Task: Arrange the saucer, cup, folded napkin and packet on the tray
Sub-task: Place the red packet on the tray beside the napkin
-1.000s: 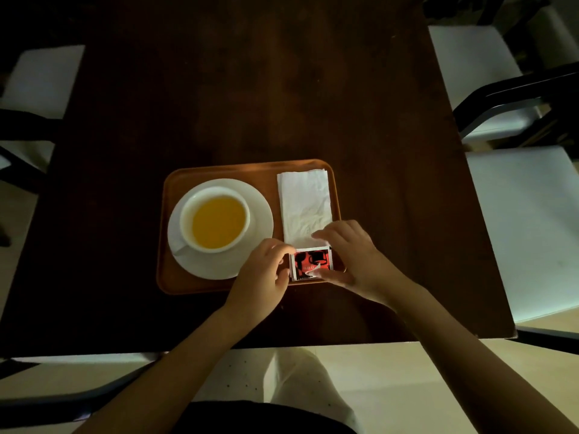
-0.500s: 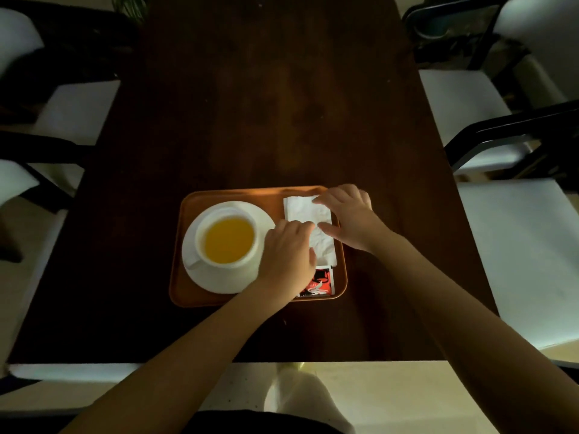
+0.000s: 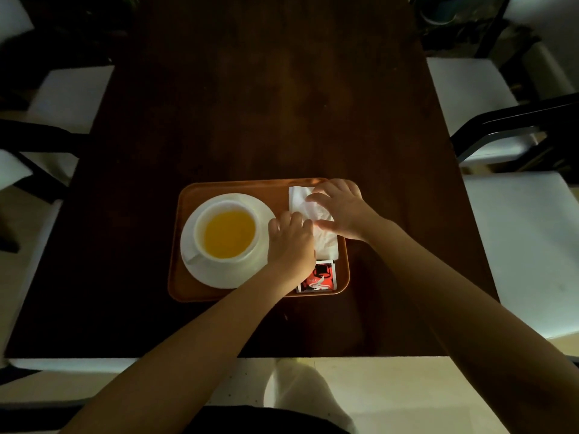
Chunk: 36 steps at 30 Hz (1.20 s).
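Where the tray (image 3: 188,245) sits on the table (image 3: 282,104): cup (image 3: 227,233) on saucer (image 3: 216,274); napkin (image 3: 327,242) under both hands, left hand (image 3: 291,245) curled, right hand (image 3: 340,208) spread flat, gripping nothing; packet (image 3: 319,278) just below napkin.

Reaching forward with both bare forearms, the left coming in from 7 o'clock, the right from 4 o'clock; resting the left hand (image 3: 291,242) palm down, fingers curled loosely, knuckles pointing toward 12 o'clock; spreading the right hand (image 3: 340,209) flat, fingers extending toward 10 o'clock, thumb stretching toward 9 o'clock; keeping the two hands just beside each other, fingertips nearly touching.
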{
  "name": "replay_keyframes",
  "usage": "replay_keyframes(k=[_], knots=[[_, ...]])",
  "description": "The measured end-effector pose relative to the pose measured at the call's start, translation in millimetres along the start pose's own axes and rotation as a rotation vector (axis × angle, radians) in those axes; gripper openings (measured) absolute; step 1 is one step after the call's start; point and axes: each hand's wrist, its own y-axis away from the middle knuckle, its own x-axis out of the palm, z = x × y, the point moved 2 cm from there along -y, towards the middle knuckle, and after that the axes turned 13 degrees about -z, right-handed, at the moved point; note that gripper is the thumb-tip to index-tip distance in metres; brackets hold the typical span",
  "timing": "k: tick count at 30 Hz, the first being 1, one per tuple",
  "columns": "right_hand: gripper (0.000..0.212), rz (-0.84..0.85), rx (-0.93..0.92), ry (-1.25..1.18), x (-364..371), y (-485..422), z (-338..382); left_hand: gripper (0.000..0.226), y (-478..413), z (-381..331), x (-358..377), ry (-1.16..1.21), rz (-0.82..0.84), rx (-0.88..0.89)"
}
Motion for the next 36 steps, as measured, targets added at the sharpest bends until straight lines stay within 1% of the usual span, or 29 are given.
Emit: replay_keyframes(k=[3, 5, 8, 10, 12, 15, 17, 21, 27, 29, 32, 34, 36], knots=[[0.052, 0.002, 0.020, -0.013, -1.0, 0.5, -4.9, 0.041, -0.7, -0.5, 1.7, 0.045, -0.012, -0.002], [0.052, -0.015, 0.045, -0.060, -4.8, 3.6, -3.4, 0.040, 2.6, -0.6, -1.5, 0.152, -0.058, -0.030], [0.047, -0.123, 0.116, -0.217, -15.8, 21.4, 5.9, 0.039, 20.0, 6.2, -13.3, 0.394, -0.139, -0.198], [0.040, -0.194, 0.154, -0.281, -22.3, 42.4, 13.4, 0.039, 39.8, 12.9, -18.9, 0.542, -0.100, -0.331], [0.035, -0.175, 0.175, -0.293, -22.7, 65.3, 20.7, 0.040, 60.2, 14.4, -20.8, 0.646, -0.019, -0.406], [0.035, -0.076, 0.171, -0.276, -14.7, 89.1, 30.3, 0.042, 75.1, 9.0, -18.0, 0.680, 0.049, -0.407], [0.037, -0.040, 0.151, -0.248, -8.7, 96.4, 34.1, 0.043, 75.4, 5.4, -15.2, 0.679, 0.074, -0.415], [0.040, -0.035, 0.137, -0.214, -2.0, 101.9, 35.6, 0.044, 74.4, 2.7, -10.9, 0.656, 0.095, -0.423], [0.041, -0.066, 0.141, -0.220, -2.4, 105.4, 35.8, 0.045, 74.8, -1.5, -15.0, 0.635, 0.078, -0.415], [0.043, -0.079, 0.167, -0.249, -4.2, 104.3, 35.4, 0.045, 76.0, -1.3, -21.8, 0.647, 0.049, -0.414], [0.042, -0.126, 0.247, -0.375, -12.5, 91.7, 35.6, 0.044, 86.6, 6.3, -37.9, 0.680, -0.039, -0.410], [0.041, -0.139, 0.269, -0.444, -18.4, 74.9, 39.6, 0.045, 99.3, 18.1, -52.1, 0.682, -0.157, -0.392], [0.045, -0.083, 0.217, -0.530, -22.4, 53.0, 50.1, 0.056, 110.5, 37.7, -65.4, 0.621, -0.335, -0.393]])
